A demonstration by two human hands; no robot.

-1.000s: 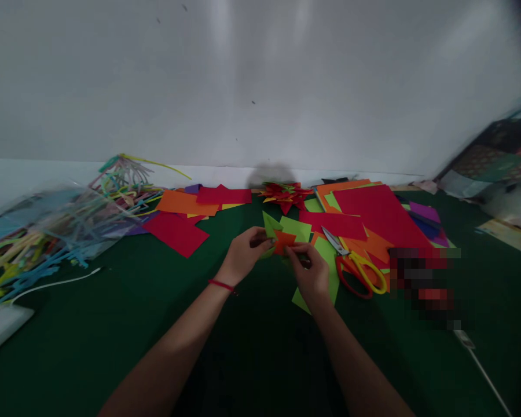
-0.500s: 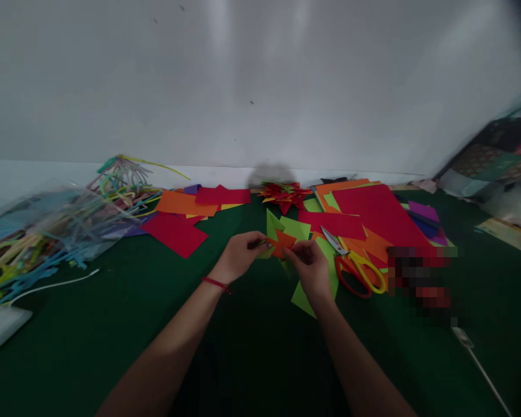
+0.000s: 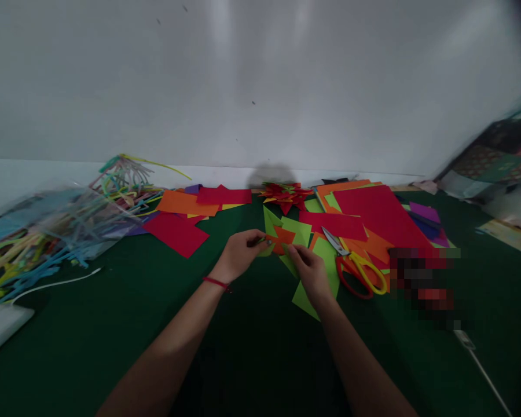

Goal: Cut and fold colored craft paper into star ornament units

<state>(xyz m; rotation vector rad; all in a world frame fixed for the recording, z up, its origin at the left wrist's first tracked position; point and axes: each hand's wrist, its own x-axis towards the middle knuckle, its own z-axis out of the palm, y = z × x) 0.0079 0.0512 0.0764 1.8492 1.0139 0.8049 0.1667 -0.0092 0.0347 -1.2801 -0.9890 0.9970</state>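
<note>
Between my hands is a layered paper star, an orange piece (image 3: 282,236) set over a pointed light green piece (image 3: 270,219). My left hand (image 3: 238,255) pinches its left side between thumb and fingers. On the right, my right hand (image 3: 311,271) pinches a green tip near the orange edge, its fingertips pressed together. Light green paper (image 3: 306,301) lies on the table under and beside my right hand. Scissors (image 3: 359,272) with red and yellow handles lie slightly open to the right. Behind the star sits a pile of red, orange and green paper stars (image 3: 285,196).
Red sheets (image 3: 386,214) and other coloured papers are stacked at the right. Red cards (image 3: 176,234) and an orange card (image 3: 186,202) lie left. Pipe cleaners in a clear bag (image 3: 82,214) fill the far left, near a white cable (image 3: 56,285). A white wall (image 3: 260,87) stands behind.
My right hand has shifted slightly down, from the orange piece's edge to a green tip. My left hand keeps its pinch, and the view has moved very slightly.
</note>
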